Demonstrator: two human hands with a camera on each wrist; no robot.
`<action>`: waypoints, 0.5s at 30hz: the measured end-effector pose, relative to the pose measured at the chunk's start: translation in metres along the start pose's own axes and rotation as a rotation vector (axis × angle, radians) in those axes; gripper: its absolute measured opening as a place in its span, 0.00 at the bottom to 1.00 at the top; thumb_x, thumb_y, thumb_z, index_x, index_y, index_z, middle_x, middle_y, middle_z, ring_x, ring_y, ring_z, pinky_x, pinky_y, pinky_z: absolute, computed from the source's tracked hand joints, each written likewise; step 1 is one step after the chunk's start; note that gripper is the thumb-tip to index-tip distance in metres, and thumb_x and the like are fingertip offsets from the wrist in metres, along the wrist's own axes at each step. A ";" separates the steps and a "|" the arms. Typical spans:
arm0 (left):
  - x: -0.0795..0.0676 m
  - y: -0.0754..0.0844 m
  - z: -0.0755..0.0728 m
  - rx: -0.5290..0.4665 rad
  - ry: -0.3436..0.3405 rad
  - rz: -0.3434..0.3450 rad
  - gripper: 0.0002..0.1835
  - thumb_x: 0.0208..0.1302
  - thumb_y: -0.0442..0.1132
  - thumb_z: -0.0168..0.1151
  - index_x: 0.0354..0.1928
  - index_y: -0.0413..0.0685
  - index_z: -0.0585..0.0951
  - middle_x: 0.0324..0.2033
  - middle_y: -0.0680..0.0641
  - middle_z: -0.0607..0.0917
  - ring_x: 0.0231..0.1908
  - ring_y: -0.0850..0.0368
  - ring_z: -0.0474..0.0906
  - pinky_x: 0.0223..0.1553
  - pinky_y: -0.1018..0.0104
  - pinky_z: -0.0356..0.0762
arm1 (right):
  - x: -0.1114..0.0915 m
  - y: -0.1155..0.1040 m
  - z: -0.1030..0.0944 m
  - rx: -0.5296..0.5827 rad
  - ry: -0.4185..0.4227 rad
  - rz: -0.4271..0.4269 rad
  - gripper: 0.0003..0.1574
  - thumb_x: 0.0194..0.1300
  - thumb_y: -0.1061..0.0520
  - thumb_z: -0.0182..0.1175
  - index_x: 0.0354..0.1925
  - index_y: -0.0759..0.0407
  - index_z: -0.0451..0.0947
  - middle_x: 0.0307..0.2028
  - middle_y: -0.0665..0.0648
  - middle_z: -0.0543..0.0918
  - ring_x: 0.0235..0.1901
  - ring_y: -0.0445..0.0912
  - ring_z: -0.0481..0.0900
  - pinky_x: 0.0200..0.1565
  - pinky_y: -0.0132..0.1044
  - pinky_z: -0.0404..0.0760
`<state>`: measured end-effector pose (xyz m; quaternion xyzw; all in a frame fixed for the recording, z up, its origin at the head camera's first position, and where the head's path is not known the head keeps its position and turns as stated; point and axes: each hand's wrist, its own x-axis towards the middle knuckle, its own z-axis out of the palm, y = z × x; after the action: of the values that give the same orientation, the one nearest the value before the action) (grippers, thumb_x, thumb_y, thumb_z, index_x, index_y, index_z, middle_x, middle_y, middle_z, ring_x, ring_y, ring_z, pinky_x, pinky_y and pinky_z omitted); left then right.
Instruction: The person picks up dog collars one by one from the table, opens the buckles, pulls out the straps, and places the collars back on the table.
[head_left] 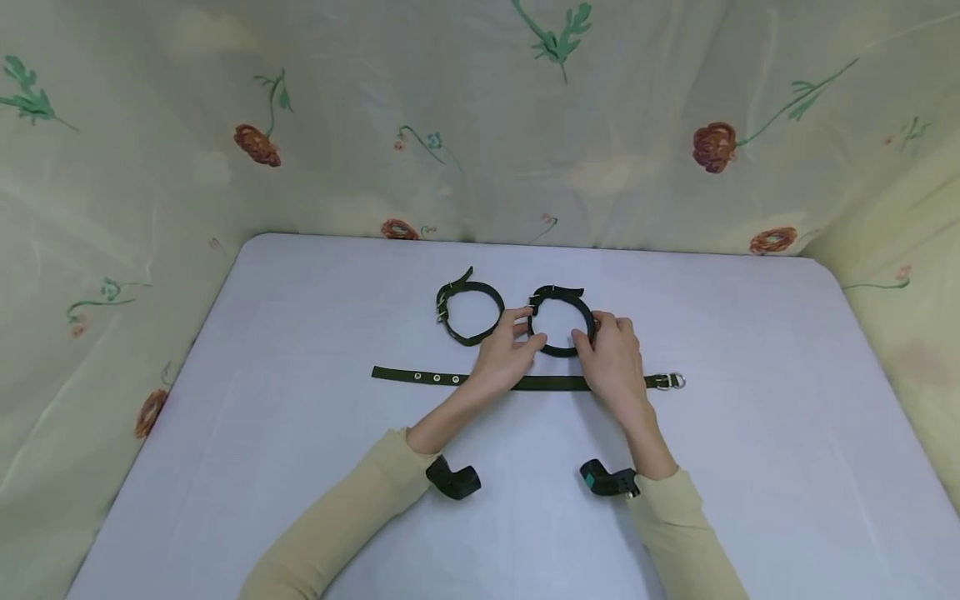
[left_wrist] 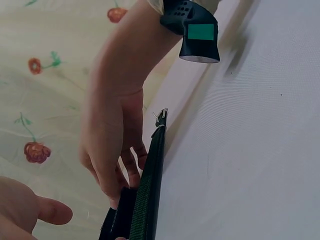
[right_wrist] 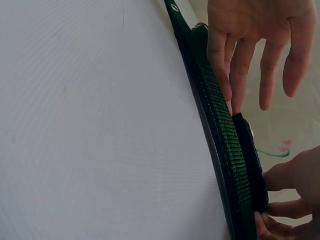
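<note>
Evidently the buckled collar (head_left: 558,352) on the right is the piece in hand: it rests near the middle of the table (head_left: 757,400) as a ring, between both hands. The right grip (head_left: 613,358) pinches its right side, thumb inside the loop and fingers outside. The left grip (head_left: 504,354) is relaxed, its fingers slightly spread at the loop's left edge; how firmly they touch is unclear. Just to the left lies the second looped collar (head_left: 472,340), and nearer the person a flat strap (head_left: 551,383) stretches sideways under both hands.

Placing it well probably means light, even pressure from both sides, so the ring stays round, without nudging its neighbour or dragging the strap. No container is visible; all three pieces lie directly on the table.
</note>
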<state>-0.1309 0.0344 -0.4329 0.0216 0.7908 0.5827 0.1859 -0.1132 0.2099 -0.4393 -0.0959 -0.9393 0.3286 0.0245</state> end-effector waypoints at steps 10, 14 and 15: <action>-0.006 0.001 -0.004 -0.090 0.002 -0.029 0.30 0.79 0.45 0.61 0.79 0.58 0.69 0.72 0.39 0.80 0.53 0.47 0.91 0.59 0.54 0.86 | -0.006 -0.003 -0.006 0.023 -0.010 -0.001 0.35 0.80 0.55 0.59 0.74 0.75 0.66 0.61 0.77 0.80 0.61 0.67 0.76 0.62 0.61 0.74; -0.013 0.000 -0.008 -0.135 0.013 -0.031 0.29 0.79 0.42 0.61 0.78 0.57 0.69 0.70 0.40 0.82 0.51 0.47 0.91 0.56 0.58 0.88 | -0.012 -0.005 -0.010 0.049 -0.011 -0.018 0.35 0.80 0.56 0.60 0.74 0.73 0.65 0.61 0.77 0.82 0.57 0.65 0.80 0.57 0.57 0.77; -0.015 0.000 -0.009 -0.144 0.015 -0.030 0.29 0.79 0.41 0.61 0.78 0.57 0.70 0.70 0.40 0.82 0.51 0.46 0.92 0.56 0.59 0.89 | -0.014 -0.006 -0.011 0.056 -0.012 -0.019 0.35 0.79 0.56 0.60 0.74 0.72 0.65 0.61 0.76 0.82 0.56 0.65 0.82 0.55 0.55 0.78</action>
<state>-0.1203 0.0228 -0.4265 -0.0078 0.7484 0.6355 0.1899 -0.0996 0.2096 -0.4270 -0.0841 -0.9306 0.3553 0.0248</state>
